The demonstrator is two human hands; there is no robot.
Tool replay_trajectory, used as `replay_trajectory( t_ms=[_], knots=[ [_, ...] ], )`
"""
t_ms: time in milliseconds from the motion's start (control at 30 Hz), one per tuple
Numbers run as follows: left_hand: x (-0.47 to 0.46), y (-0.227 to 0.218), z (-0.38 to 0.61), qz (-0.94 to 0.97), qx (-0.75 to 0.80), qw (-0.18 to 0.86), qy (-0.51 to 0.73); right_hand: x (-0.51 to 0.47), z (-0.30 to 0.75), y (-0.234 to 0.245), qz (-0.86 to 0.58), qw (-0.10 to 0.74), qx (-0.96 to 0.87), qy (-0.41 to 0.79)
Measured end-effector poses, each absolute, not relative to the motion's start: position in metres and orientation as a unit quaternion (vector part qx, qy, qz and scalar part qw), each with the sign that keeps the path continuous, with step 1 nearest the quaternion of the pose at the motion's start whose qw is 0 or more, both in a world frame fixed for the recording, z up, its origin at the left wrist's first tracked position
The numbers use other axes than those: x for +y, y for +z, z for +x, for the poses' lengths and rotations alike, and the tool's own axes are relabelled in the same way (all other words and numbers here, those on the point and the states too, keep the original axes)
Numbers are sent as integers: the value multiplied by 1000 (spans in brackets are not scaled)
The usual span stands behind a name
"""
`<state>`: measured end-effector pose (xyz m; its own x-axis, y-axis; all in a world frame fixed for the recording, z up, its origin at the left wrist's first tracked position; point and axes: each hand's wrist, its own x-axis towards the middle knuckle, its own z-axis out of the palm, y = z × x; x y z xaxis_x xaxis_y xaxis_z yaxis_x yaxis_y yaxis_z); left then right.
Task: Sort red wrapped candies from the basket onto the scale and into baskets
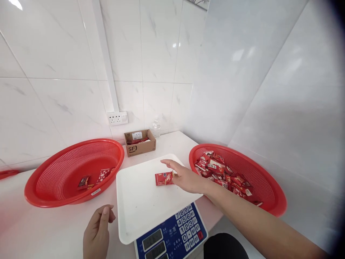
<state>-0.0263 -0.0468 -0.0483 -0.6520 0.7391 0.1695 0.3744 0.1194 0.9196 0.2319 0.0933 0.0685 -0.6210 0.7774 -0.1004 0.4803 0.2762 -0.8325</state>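
Observation:
A red snack packet lies on the white weighing plate of a digital scale. My right hand reaches over the plate from the right, its fingers apart. The lower fingers overlap the packet's right end; whether they touch it I cannot tell. Left of the plate, near its front corner, is my left hand, closed with the thumb against curled fingers and nothing visible in it. The scale's blue keypad panel faces me; its display digits are too faint to read.
To the left stands a red mesh basket with a few packets. A second red basket on the right holds several red packets. Behind the scale are a cardboard box and a clear plastic bottle, near the tiled wall.

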Motion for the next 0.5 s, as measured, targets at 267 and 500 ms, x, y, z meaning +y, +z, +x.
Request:
replay_trajectory(
  t_ms=[267,500],
  knots=[
    [-47,-46,-25,383,732,160,540,133,273,52,-490,240,-785,295],
    [-46,-60,-33,382,750,124,525,182,371,25,-639,162,-714,235]
  ],
)
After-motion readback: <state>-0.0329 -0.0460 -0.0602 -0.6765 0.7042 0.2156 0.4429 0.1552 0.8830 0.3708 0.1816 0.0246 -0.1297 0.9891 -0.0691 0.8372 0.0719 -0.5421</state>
